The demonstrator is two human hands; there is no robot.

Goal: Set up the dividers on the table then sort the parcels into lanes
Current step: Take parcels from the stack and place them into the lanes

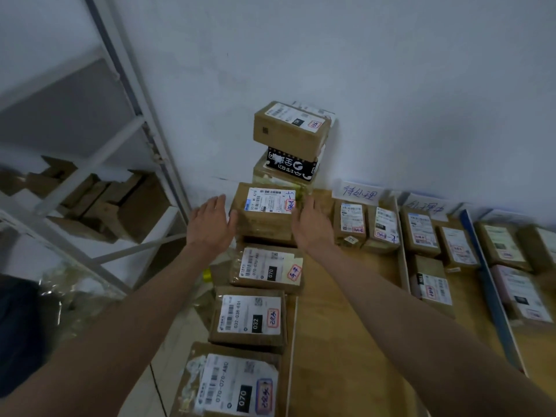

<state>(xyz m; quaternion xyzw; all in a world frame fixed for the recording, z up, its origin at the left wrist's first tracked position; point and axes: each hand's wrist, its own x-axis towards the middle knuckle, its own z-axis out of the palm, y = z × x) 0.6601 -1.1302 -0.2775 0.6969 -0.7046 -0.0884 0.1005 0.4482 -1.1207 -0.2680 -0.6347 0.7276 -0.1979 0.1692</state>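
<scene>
Both hands flank a labelled cardboard parcel (266, 210) near the worktop's (340, 311) far left corner. The left hand (209, 225) is released, fingers straight, just beside the parcel's left side; the right hand (311, 224) lies flat-fingered against its right side. More parcels line the left edge toward the camera, a stack (290, 139) rises behind, and a white divider (403, 257) and blue divider (489, 284) separate parcels to the right.

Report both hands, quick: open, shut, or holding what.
Left hand: open, fingers straight, beside the parcel, holding nothing.
Right hand: open, fingers against the parcel's right side, no grip visible.
</scene>
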